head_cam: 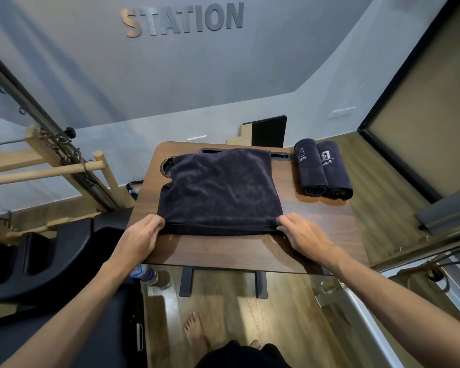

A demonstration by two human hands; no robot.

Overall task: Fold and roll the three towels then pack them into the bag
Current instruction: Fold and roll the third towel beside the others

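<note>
I see no bag. My dark towel [218, 189] lies flat on the table [223, 251] in the middle. My left hand [141, 235] and right hand [300, 235] pinch its near corners. Two rolled towels [323, 168] lie touching, upper right.

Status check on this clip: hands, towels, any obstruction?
Left hand and right hand pinch third towel's near corners. Two rolled towels lie at table's far right. No obstruction. Bag unseen.
</note>
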